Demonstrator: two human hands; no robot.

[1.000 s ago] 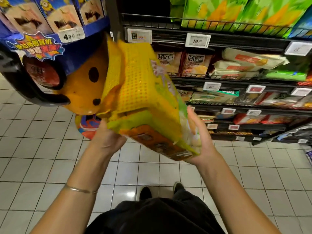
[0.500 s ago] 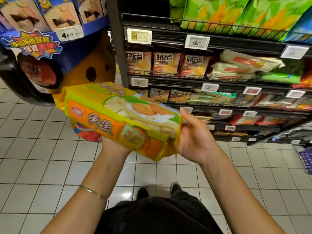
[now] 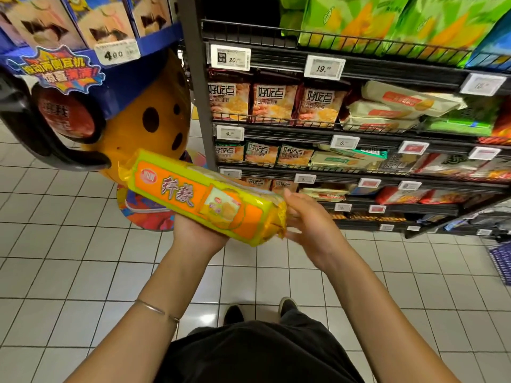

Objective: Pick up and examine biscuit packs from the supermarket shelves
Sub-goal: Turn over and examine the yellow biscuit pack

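Underneath, left hand (image 3: 199,238) holds biscuit pack (image 3: 193,196); right hand (image 3: 312,225) spread at its end, above tiled floor (image 3: 69,258)

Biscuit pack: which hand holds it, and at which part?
The left hand holds the biscuit pack from underneath, near its middle. The open right hand is at the crimped right end.

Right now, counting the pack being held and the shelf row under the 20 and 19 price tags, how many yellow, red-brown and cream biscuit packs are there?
Yellow-and-orange long plastic biscuit pack, held: 1
Red-brown upright biscuit bags with white lettering: 3
Cream flat biscuit packs stacked beside them: 3
Total: 7
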